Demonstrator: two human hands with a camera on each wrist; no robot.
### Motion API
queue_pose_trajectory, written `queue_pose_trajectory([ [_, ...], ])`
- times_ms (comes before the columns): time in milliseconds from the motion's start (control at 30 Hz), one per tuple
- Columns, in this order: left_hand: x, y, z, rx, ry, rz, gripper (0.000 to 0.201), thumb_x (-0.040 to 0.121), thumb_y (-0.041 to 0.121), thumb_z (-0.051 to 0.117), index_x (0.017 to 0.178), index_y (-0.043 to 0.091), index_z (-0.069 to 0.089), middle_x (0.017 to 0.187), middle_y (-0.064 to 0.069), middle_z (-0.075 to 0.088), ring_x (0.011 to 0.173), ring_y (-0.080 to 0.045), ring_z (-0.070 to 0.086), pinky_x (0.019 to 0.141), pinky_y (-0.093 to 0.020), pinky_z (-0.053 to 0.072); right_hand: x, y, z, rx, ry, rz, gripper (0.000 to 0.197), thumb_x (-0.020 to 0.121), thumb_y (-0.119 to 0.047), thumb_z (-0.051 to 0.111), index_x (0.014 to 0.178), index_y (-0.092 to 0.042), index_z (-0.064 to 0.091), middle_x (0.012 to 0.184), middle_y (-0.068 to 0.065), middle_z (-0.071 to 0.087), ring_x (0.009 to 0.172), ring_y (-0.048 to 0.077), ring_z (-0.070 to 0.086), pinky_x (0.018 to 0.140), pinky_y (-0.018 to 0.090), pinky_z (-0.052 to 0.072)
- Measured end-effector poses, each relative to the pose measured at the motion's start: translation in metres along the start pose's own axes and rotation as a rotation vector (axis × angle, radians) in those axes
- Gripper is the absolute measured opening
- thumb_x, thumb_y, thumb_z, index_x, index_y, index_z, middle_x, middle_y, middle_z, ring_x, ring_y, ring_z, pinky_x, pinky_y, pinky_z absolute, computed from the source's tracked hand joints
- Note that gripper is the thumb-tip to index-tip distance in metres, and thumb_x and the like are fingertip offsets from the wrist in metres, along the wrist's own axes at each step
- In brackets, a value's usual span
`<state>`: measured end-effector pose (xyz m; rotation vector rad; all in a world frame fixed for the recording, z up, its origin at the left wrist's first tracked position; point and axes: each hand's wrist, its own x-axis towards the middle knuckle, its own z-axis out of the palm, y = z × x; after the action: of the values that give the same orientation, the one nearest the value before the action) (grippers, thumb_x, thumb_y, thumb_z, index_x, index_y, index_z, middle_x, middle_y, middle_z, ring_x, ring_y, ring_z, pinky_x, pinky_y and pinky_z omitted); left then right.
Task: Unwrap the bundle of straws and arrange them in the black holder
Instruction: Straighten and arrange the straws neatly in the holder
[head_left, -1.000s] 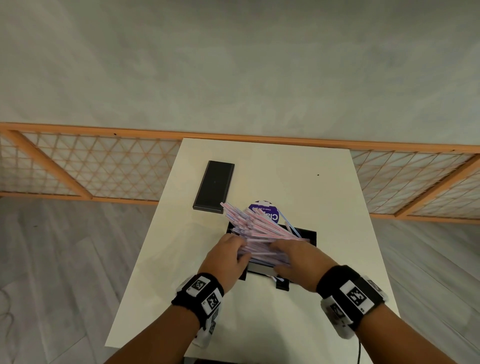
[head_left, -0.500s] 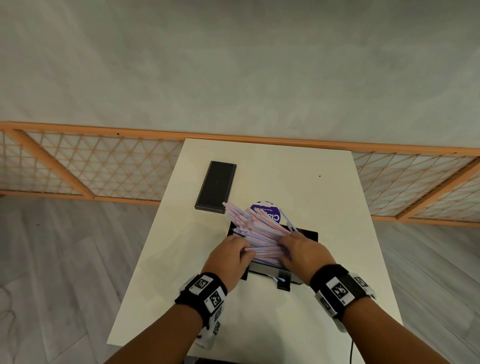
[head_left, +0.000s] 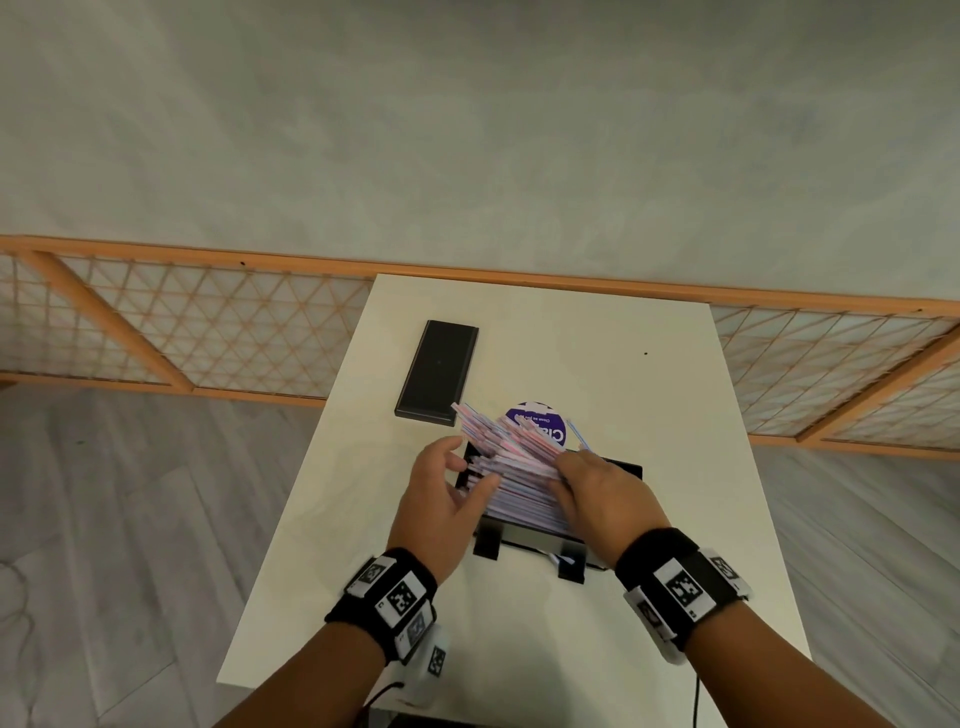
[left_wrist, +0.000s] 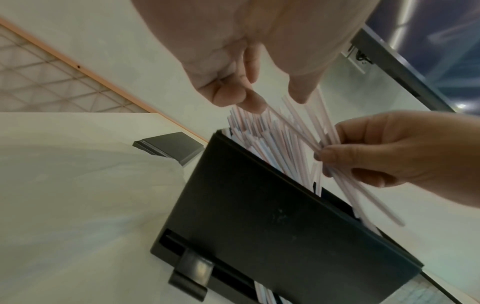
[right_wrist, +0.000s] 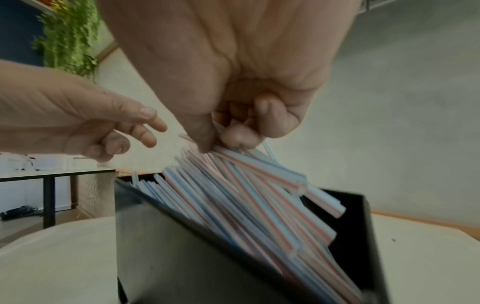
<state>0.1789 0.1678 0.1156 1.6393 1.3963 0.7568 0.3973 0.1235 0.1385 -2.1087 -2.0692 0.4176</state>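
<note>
1. Head view: a white table (head_left: 519, 623) fills the lower middle of the frame; the black holder (head_left: 621, 470) stands at its centre, packed with striped straws (head_left: 514, 467) that fan out toward the upper left.
2. The right hand (head_left: 602, 488) lies just right of centre, on the right side of the straws; its fingers curl down into the fan.
3. Right wrist view: the fingers (right_wrist: 262, 115) and thumb are folded tight and pinch a few straws (right_wrist: 259, 166) near their upper ends; the rest slant down into the holder (right_wrist: 363, 230) in the lower half of the frame.
4. The left hand (head_left: 441, 493) sits just left of centre, beside the holder's left edge; its fingers are loosely spread, the thumb tip touches the side of the fan, and it has hold of nothing.
5. Left wrist view: the left hand's fingertips (left_wrist: 254, 102) hover at the straw tips (left_wrist: 275, 131) in the upper middle, slack and apart; the right hand (left_wrist: 389, 150) at the right edge grips a small sheaf over the holder's rim (left_wrist: 272, 216).
6. A flat black box (head_left: 439, 371) lies above and left of the holder; a round purple label (head_left: 540, 423) shows just behind the straws; a wooden lattice rail (head_left: 208, 332) runs across the frame behind the table.
</note>
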Motion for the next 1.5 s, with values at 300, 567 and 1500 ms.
queue_pose_trajectory([
  [300, -0.002, -0.021, -0.008, 0.039, -0.051, -0.033, 0.058, 0.090, 0.030, 0.075, 0.138, 0.036, 0.043, 0.117, 0.014, 0.051, 0.078, -0.011, 0.063, 0.064, -0.015, 0.052, 0.009, -0.031, 0.015, -0.272, -0.272, -0.045, 0.026, 0.096, -0.006, 0.041, 0.120, -0.013, 0.051, 0.118, 0.010, 0.058, 0.101, 0.032, 0.064, 0.071, 0.039, 0.047],
  [567, -0.006, -0.018, 0.002, 0.079, -0.174, 0.093, 0.056, 0.090, 0.019, 0.070, 0.138, 0.035, 0.046, 0.124, 0.012, 0.049, 0.088, -0.001, 0.062, 0.074, -0.011, 0.051, 0.015, -0.016, 0.041, -0.154, -0.248, 0.020, 0.023, 0.097, -0.013, 0.046, 0.120, -0.014, 0.052, 0.123, 0.010, 0.050, 0.101, 0.035, 0.064, 0.078, 0.046, 0.055],
  [1500, 0.017, -0.019, 0.016, 0.648, -0.456, 0.482, 0.033, 0.103, 0.042, 0.048, 0.124, 0.030, 0.070, 0.126, 0.003, 0.061, 0.105, -0.020, 0.060, 0.093, -0.034, 0.052, 0.037, -0.005, 0.027, -0.069, -0.614, 0.084, 0.061, 0.074, -0.051, 0.077, 0.123, -0.020, 0.059, 0.113, 0.003, 0.067, 0.101, 0.024, 0.064, 0.088, 0.035, 0.055],
])
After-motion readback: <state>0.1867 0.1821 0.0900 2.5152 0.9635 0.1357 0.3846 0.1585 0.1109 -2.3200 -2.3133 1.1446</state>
